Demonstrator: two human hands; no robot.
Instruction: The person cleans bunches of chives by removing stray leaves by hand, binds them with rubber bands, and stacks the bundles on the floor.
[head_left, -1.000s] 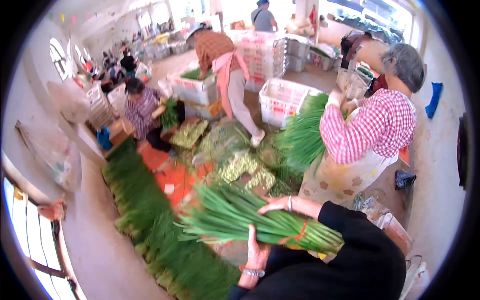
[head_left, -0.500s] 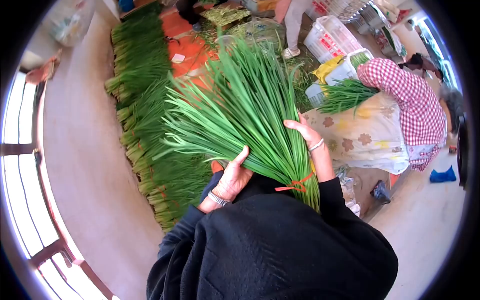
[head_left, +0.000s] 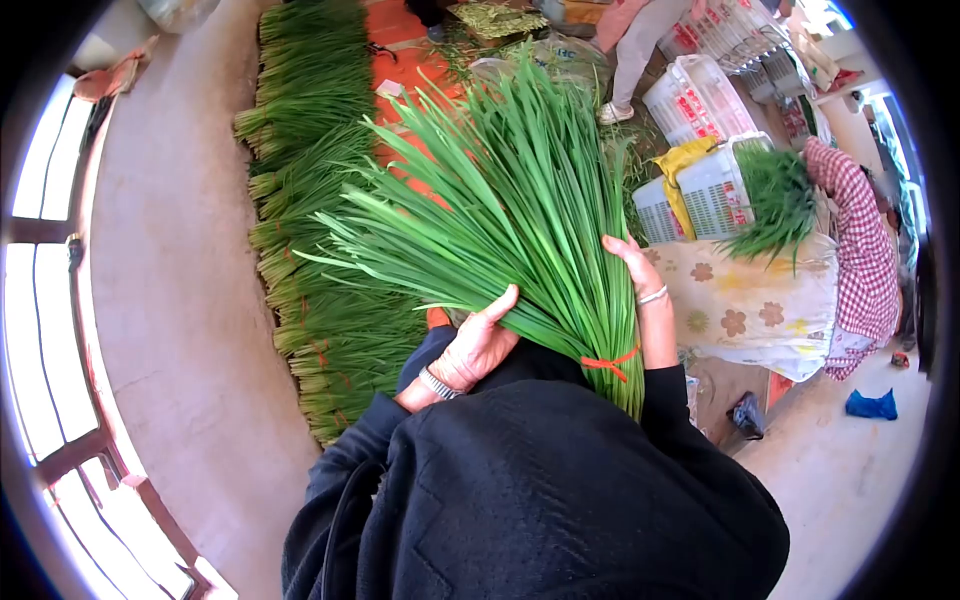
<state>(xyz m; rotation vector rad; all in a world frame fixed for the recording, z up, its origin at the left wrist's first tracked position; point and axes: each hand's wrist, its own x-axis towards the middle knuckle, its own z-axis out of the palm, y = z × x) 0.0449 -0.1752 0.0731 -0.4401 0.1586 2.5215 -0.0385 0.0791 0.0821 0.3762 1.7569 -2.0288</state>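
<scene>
A large bunch of garlic chives (head_left: 520, 200) fans out in front of my chest, leaf tips pointing away from me. An orange-red tie (head_left: 610, 362) binds it near the stem end. My left hand (head_left: 482, 345) supports the bunch from the left, thumb up along the leaves and fingers tucked underneath. On the other side, my right hand (head_left: 635, 268) grips the right edge, its thumb over the leaves and the other fingers hidden behind them. The stem ends rest close to my dark top (head_left: 530, 480).
Rows of chive bundles (head_left: 320, 230) lie along the wall at left. At right, a person in a checked shirt (head_left: 860, 230) holds chives (head_left: 775, 200) over a flower-patterned cloth (head_left: 735, 300). White plastic crates (head_left: 695, 100) stand behind. A blue bag (head_left: 871, 405) lies at far right.
My view has shifted, so the surroundings sit farther right. My hands keep hold of the bunch. The co-worker has lifted chives off the cloth towards the crate.
</scene>
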